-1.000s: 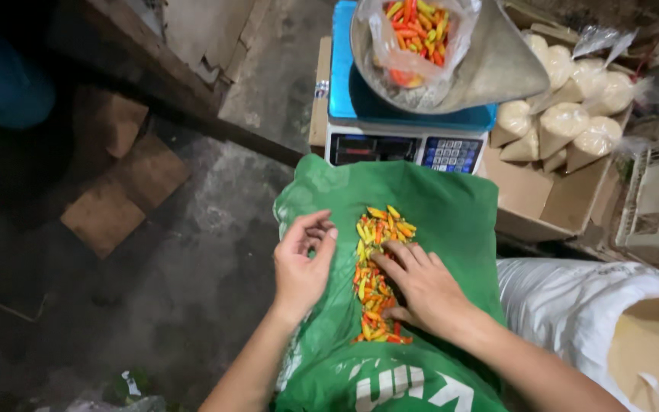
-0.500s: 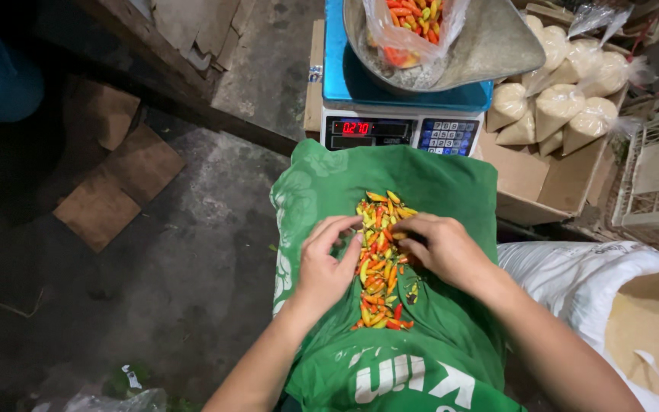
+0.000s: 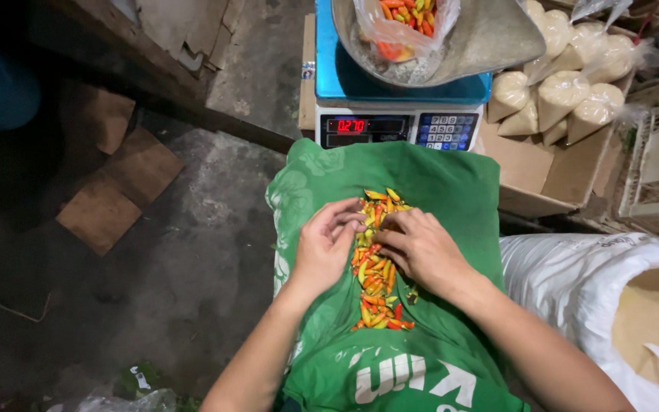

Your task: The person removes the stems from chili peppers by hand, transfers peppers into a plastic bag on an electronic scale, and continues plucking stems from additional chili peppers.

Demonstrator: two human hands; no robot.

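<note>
Head camera looks straight down at a green sack [image 3: 421, 191] spread flat like a work surface, with a long, narrow heap of small chillies [image 3: 377, 263] in red, orange, yellow and green running from its far middle toward the near edge. Both bare hands rest on this heap. At the left side of the pile, the left hand [image 3: 324, 248] lies palm down with its fingers curled inward and their tips among the chillies; whether it actually pinches one cannot be told from this angle. The right hand [image 3: 419, 248] lies across the right side of the pile, fingers bent and pointing left, their tips touching the chillies close to the left hand's fingertips; it appears loosely cupped rather than clenched. Just beyond the sack's far edge stands a digital scale [image 3: 398, 126] with a blue top and a lit red display. On it sits a metal weighing pan [image 3: 497, 34] holding a clear plastic bag of chillies [image 3: 406, 23]. Right of the scale, an open cardboard box [image 3: 543, 172] holds tied plastic bags of pale grain [image 3: 562, 91]. At the near right a white sack [image 3: 596, 275] stands open, filled with a pale tan powder or grain. Flat cardboard pieces [image 3: 120, 187] lie on the dark floor at the left.
</note>
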